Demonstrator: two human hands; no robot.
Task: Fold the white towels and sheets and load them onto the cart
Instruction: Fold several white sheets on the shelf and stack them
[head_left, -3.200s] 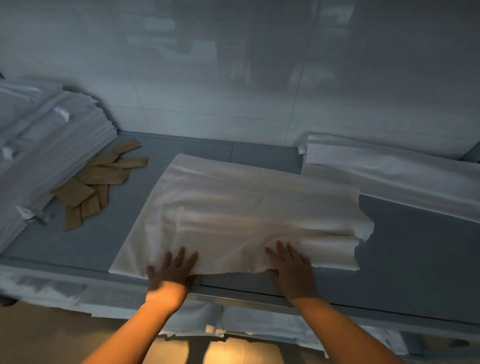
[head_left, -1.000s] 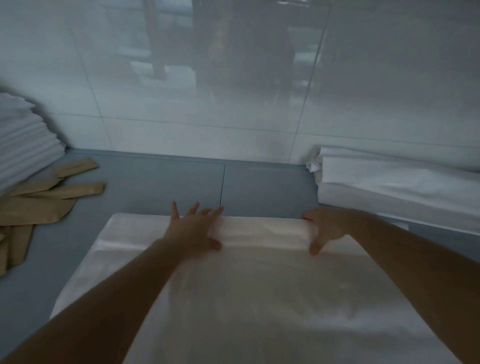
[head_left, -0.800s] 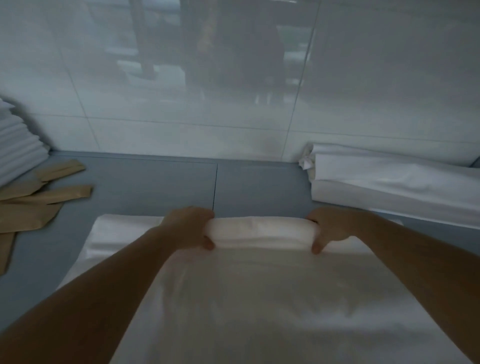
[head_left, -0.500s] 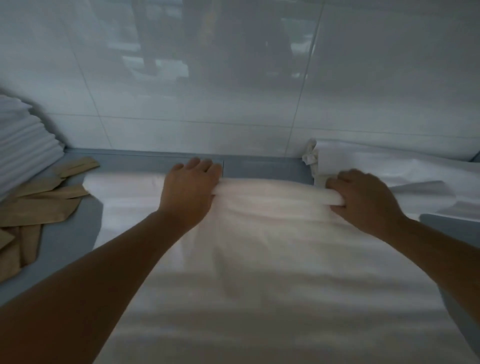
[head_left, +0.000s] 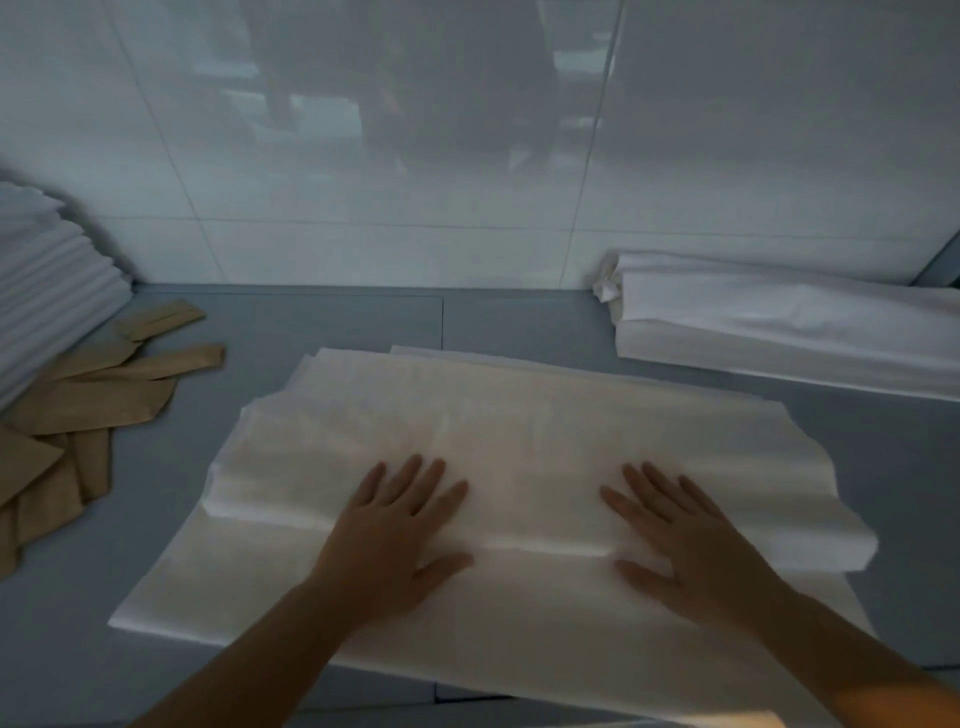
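Nearest, the left hand and right hand lie flat on the sheet, fingers straight and spread, gripping nothing — just pressing the folded-over layer down. The sheet sits mid-table, partly folded; it looks thin, light and limp, likely to slide and wrinkle, so pinch it at corners or along a folded edge. Farther back lie paper sleeves, a stack of folded linen and another rolled sheet.
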